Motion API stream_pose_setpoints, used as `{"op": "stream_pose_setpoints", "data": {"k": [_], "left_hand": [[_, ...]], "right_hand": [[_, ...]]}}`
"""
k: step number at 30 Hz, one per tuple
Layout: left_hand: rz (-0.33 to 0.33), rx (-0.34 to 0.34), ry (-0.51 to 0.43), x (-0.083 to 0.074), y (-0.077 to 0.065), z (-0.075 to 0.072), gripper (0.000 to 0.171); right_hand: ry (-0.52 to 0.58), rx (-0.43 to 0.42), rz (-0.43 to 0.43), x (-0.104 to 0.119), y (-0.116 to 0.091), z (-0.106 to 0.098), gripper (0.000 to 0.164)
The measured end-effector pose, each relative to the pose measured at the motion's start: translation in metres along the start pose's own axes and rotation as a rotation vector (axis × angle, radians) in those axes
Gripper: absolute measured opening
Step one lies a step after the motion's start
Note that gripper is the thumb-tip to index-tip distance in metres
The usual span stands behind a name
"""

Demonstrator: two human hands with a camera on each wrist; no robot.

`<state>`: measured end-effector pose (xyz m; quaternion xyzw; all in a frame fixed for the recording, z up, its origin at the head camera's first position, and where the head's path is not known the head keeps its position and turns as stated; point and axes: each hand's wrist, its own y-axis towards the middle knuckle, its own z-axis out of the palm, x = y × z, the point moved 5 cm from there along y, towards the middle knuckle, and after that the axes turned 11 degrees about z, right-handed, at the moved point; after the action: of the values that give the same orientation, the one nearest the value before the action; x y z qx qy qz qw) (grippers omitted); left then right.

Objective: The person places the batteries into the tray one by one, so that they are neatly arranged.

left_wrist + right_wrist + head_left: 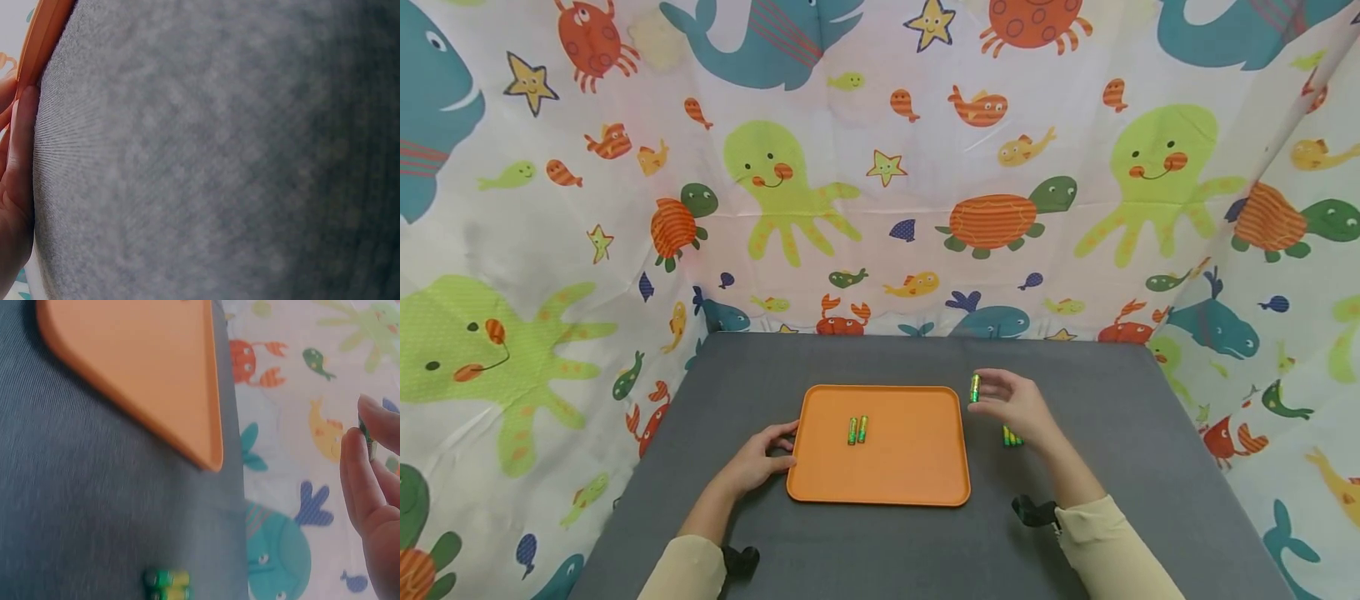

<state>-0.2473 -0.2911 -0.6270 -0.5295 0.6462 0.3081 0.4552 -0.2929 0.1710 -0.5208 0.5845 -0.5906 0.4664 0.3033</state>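
An orange tray lies on the grey table, and two green-and-gold batteries stand side by side in its left half, as seen from the head view. My left hand holds the tray's left edge, thumb and fingers at the rim; the left wrist view catches the thumb against the tray wall. Raised beside the tray's upper right corner, my right hand pinches one battery upright between thumb and fingertips. Below that hand, several more batteries sit together on the table, partly hidden by it.
Grey cloth covers the table. A white curtain printed with sea animals hangs along the back and both sides. Dark straps stick out at both wrists near the cuffs.
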Motion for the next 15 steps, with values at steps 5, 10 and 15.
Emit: {"op": "stream_pose_setpoints", "data": {"k": [5, 10, 15], "left_hand": [[0.005, 0.002, -0.007, 0.002, -0.001, 0.001, 0.066], [0.010, -0.002, -0.001, 0.004, -0.002, 0.002, 0.066], [0.015, -0.001, 0.022, 0.004, -0.004, 0.003, 0.066]], "right_hand": [[0.001, 0.024, -0.026, 0.011, 0.003, 0.019, 0.064], [0.002, 0.049, -0.027, 0.015, 0.006, 0.038, 0.060], [0.028, 0.082, -0.034, 0.015, 0.010, 0.054, 0.059]]}}
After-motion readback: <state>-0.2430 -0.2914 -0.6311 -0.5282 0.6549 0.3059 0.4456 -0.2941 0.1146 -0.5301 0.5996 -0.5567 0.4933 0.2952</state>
